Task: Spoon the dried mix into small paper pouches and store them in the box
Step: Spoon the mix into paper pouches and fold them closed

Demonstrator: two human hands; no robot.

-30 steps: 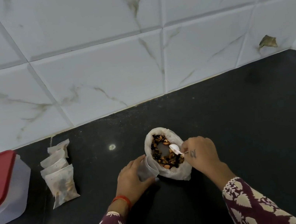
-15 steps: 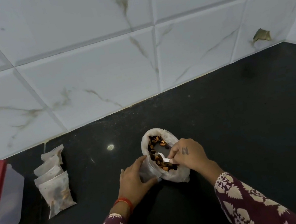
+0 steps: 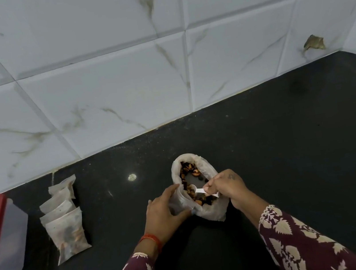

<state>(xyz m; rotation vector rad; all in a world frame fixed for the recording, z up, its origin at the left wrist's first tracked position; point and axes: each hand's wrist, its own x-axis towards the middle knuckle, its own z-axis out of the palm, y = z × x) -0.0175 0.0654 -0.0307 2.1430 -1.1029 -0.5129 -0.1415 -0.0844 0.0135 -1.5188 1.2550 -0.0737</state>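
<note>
Looking down at a black counter (image 3: 289, 140) with white marble-look tiles (image 3: 106, 87) behind it. Dead centre sits the bag (image 3: 214, 210) of dried mix (image 3: 190, 172), top rolled open so you can see the brown and orange bits inside.

The right hand (image 3: 226, 185) has its fingers pinched shut around the handle of a small white spoon (image 3: 198, 190), and the bowl of the spoon is down in the bag, right over the mix near its left edge. Can't really tell how much is on the spoon, it's too small to make out.

The left hand (image 3: 163, 211) is curled around a small see-through pouch (image 3: 179, 201), holding it upright and pressed against the left side of the bag, mouth right next to the spoon. Fingers wrap the outside, thumb on the near side. There's an orange-red band on that wrist, and both sleeves are maroon with a cream leaf print.

Over to the left, well apart from the bag, a row of pouches (image 3: 65, 220) lies overlapping on the counter; the nearest one clearly has mix in it. Further left at the frame edge is the box (image 3: 3, 246), clear plastic with a red lid on, only partly in view.

One tile low on the right has a chipped spot (image 3: 314, 43).
</note>
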